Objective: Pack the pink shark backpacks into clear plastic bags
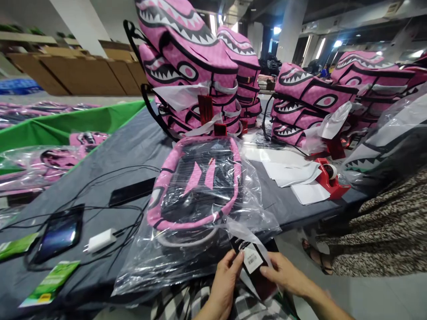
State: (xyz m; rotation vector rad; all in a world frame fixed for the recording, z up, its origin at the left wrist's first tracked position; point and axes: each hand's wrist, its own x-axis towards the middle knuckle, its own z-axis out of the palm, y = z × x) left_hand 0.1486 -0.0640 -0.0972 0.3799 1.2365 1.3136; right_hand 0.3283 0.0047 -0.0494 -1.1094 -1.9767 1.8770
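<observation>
My left hand pinches the left side of a dark hang tag that bears a white barcode sticker. On the tag's right side, my right hand grips it with thumb and fingers. A strip of white tissue paper runs from the tag up toward a pink and black backpack. That backpack lies flat on the table in front of me, inside a clear plastic bag. The bag's near edge hangs close to my hands.
Stacked pink shark-mouth backpacks stand behind, with more stacks to the right. A red tape dispenser sits by white paper sheets. Phones, cables and a white charger lie left. A person in a patterned skirt stands right.
</observation>
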